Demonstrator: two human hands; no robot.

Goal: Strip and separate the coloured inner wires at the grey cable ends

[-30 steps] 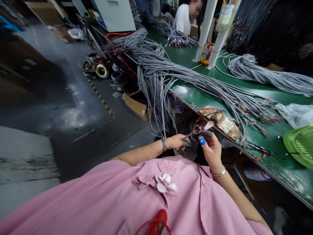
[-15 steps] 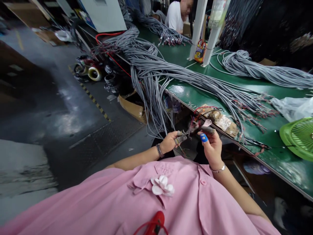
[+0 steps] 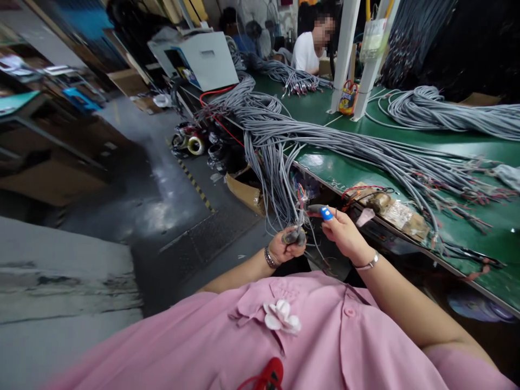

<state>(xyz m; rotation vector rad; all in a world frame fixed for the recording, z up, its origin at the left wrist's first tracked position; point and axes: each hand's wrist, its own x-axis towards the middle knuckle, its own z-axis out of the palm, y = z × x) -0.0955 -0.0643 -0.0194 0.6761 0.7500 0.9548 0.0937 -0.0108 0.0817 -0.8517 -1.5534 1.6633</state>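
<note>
Below the bench edge, my left hand (image 3: 289, 244) is closed around a grey cable (image 3: 299, 219), its fingertips in dark finger covers. The cable's end points up and fans into thin coloured wires (image 3: 301, 194). My right hand (image 3: 343, 230) is just right of this end, thumb and forefinger pressed together beside the wires. A blue cover (image 3: 326, 213) is on the thumb and a dark one on the forefinger. Whatever is between those fingertips is too small to make out. A large bundle of grey cables (image 3: 280, 162) hangs over the bench edge behind my hands.
Grey cables with stripped ends run across the green bench (image 3: 320, 161). A taped block (image 3: 400, 214) and pliers-like tools (image 3: 473, 253) lie near its edge. White posts (image 3: 345, 54) stand farther back, with a person (image 3: 306, 51) beyond. A cardboard box (image 3: 246, 192) is on the floor.
The view has swung left. My left hand has turned so the cable end points upward, with its coloured wires spread. My right hand has come to the wires from the right.
</note>
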